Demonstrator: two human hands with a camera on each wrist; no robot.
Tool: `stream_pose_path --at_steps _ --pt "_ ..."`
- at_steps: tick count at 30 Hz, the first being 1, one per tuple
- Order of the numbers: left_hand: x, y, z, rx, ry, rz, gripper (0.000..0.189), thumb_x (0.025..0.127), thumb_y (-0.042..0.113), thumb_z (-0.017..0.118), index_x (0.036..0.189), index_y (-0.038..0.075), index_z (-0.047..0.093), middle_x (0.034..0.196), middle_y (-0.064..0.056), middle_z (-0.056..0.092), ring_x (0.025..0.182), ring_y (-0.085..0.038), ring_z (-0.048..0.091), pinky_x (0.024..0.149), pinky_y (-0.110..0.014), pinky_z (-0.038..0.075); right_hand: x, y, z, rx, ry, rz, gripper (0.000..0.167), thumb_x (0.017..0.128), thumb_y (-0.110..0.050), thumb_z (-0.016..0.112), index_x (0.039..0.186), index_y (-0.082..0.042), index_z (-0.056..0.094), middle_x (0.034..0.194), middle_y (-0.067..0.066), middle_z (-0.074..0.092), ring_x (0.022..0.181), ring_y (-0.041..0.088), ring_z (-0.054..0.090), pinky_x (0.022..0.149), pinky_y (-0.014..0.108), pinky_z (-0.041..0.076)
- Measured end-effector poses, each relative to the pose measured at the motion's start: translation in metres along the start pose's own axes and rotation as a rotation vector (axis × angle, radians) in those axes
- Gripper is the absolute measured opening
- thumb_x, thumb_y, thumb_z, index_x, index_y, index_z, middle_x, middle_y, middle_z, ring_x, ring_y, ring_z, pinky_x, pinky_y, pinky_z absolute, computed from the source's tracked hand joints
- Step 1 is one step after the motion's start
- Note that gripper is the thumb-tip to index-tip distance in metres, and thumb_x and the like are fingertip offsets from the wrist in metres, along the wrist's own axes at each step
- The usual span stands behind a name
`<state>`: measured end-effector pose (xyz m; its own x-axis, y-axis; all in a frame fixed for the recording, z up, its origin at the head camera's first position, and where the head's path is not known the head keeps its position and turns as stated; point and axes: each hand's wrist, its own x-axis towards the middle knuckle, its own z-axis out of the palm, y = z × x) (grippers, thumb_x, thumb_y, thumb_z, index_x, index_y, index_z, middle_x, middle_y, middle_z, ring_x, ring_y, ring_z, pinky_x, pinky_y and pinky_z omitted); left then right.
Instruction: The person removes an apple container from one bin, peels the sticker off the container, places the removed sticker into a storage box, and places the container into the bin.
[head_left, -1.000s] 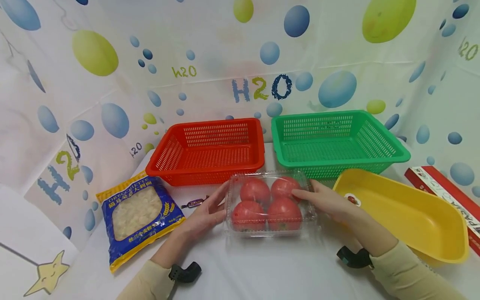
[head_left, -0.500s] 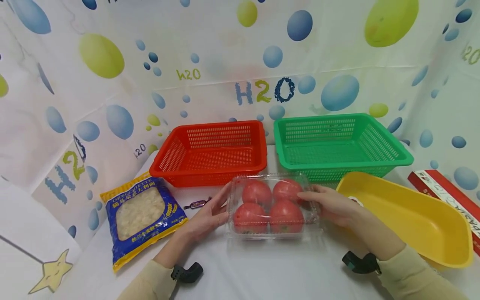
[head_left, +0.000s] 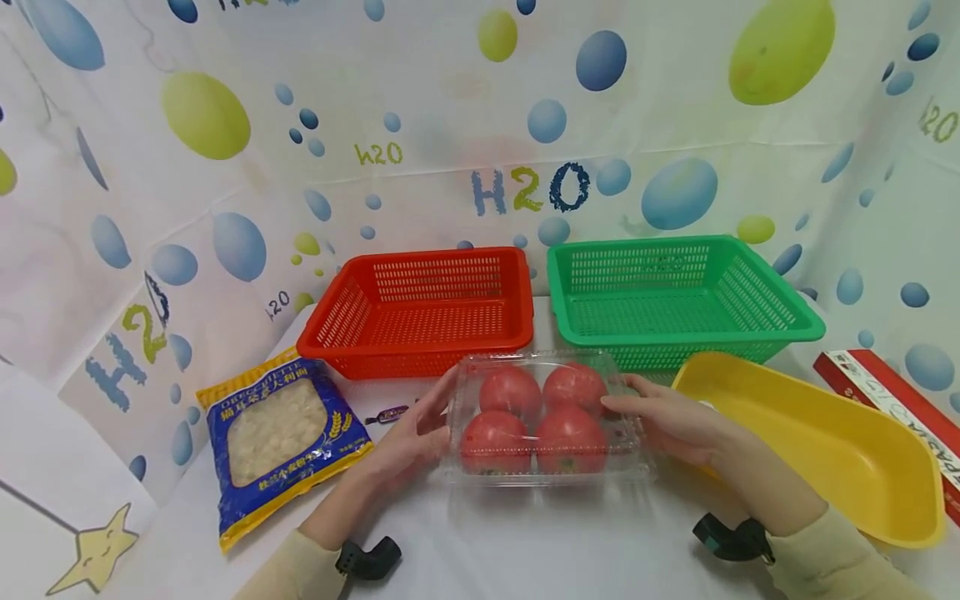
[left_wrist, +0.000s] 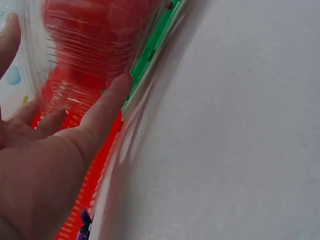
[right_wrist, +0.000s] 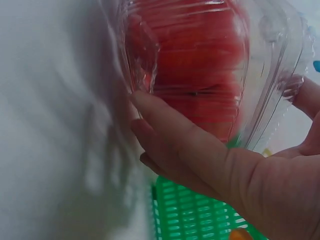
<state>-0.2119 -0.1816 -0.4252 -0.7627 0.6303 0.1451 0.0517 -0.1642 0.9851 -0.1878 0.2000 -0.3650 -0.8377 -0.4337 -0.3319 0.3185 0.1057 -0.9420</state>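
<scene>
Tomato box [head_left: 525,478]: was between the two hands, nearer the person than the baskets, with four tomatoes [head_left: 572,440] inside its clear plastic; whether its base touched the tabletop [head_left: 525,546] could not be told.
Left hand [head_left: 412,442]: held the left end, fingers spread along the side.
Right hand [head_left: 678,421]: gripped the right end, thumb at the upper edge, fingers low on the side.
Just changed: the box looked slightly larger than a second earlier, and the right hand had shifted a little outward; the red basket [head_left: 420,347] and green basket [head_left: 690,340] had dropped slightly with the view.
Meaning: the box was probably being raised or drawn closer, supported at both ends.
Left side: a pasta bag [head_left: 273,450] lay flat; a wrapped candy [head_left: 387,414] was partly hidden by the left hand.
Right side: a yellow tub [head_left: 832,450] stood near the right hand, a red carton [head_left: 896,396] beyond it.
</scene>
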Motion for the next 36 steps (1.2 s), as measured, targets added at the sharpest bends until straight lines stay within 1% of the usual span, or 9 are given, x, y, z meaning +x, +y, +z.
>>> stream_pose_path --at_steps 4,7,12,16,20,24,27,31,36 --pt "-0.001 0.004 0.000 0.012 0.004 0.008 0.086 0.097 0.024 0.067 0.164 0.029 0.014 0.169 -0.005 0.005 0.147 -0.046 0.020 0.105 -0.054 0.044 -0.003 -0.002 -0.004 -0.067 -0.015 -0.017 0.079 0.104 -0.034 0.054 0.159 -0.002 0.007 0.151 0.027 0.036 0.139 0.044 0.031 0.110 0.058 0.038" --pt "-0.002 0.008 0.003 0.022 0.026 -0.002 0.087 0.096 0.027 0.069 0.163 0.028 0.015 0.169 -0.007 0.007 0.145 -0.047 0.023 0.103 -0.055 0.045 -0.005 -0.004 -0.009 -0.123 -0.037 -0.048 0.075 0.106 -0.034 0.052 0.158 -0.001 0.010 0.145 0.024 0.043 0.133 0.041 0.040 0.106 0.052 0.044" --pt "-0.004 0.017 0.009 0.045 0.071 -0.027 0.085 0.096 0.023 0.067 0.163 0.028 0.015 0.169 -0.005 0.008 0.146 -0.045 0.024 0.104 -0.055 0.045 -0.009 -0.008 -0.015 -0.173 -0.085 -0.084 0.072 0.107 -0.034 0.049 0.158 0.001 0.012 0.138 0.022 0.049 0.125 0.036 0.049 0.100 0.045 0.049" --pt "-0.006 0.024 0.013 0.053 0.089 -0.026 0.082 0.097 0.019 0.063 0.163 0.029 0.015 0.169 -0.004 0.010 0.146 -0.043 0.025 0.104 -0.053 0.045 -0.015 -0.012 -0.021 -0.203 -0.130 -0.109 0.074 0.107 -0.034 0.047 0.160 0.001 0.006 0.149 0.026 0.039 0.134 0.043 0.041 0.104 0.049 0.046" --pt "-0.006 0.032 0.017 0.048 0.088 0.009 0.082 0.096 0.014 0.062 0.163 0.029 0.017 0.168 -0.005 0.014 0.144 -0.043 0.028 0.102 -0.053 0.047 -0.021 -0.015 -0.029 -0.218 -0.197 -0.164 0.073 0.109 -0.030 0.043 0.161 -0.001 0.000 0.155 0.031 0.027 0.138 0.045 0.037 0.102 0.049 0.048" --pt "-0.005 0.039 0.021 0.040 0.071 0.058 0.082 0.096 0.015 0.063 0.163 0.029 0.017 0.167 -0.005 0.016 0.142 -0.043 0.030 0.101 -0.053 0.048 -0.025 -0.017 -0.035 -0.204 -0.248 -0.234 0.071 0.110 -0.028 0.040 0.161 -0.005 -0.003 0.154 0.029 0.029 0.131 0.030 0.048 0.098 0.046 0.052" --pt "-0.004 0.044 0.024 0.036 0.070 0.078 0.083 0.097 0.022 0.065 0.163 0.029 0.017 0.168 -0.004 0.016 0.142 -0.042 0.030 0.100 -0.053 0.048 -0.024 -0.017 -0.038 -0.160 -0.290 -0.278 0.067 0.110 -0.027 0.037 0.161 -0.009 -0.004 0.153 0.017 0.033 0.127 0.021 0.051 0.098 0.046 0.052" --pt "-0.003 0.049 0.026 0.033 0.076 0.098 0.084 0.097 0.029 0.066 0.163 0.027 0.015 0.168 -0.003 0.017 0.144 -0.040 0.030 0.100 -0.053 0.048 -0.021 -0.016 -0.037 -0.070 -0.348 -0.317 0.063 0.111 -0.028 0.033 0.163 -0.018 -0.001 0.149 0.004 0.038 0.129 0.021 0.049 0.099 0.046 0.051" --pt "-0.003 0.054 0.026 0.024 0.081 0.114 0.084 0.097 0.032 0.065 0.164 0.027 0.014 0.167 -0.003 0.017 0.145 -0.039 0.029 0.101 -0.053 0.048 -0.020 -0.015 -0.030 0.016 -0.361 -0.356 0.055 0.112 -0.028 0.029 0.163 -0.029 0.009 0.149 0.000 0.041 0.129 0.019 0.050 0.101 0.041 0.050"
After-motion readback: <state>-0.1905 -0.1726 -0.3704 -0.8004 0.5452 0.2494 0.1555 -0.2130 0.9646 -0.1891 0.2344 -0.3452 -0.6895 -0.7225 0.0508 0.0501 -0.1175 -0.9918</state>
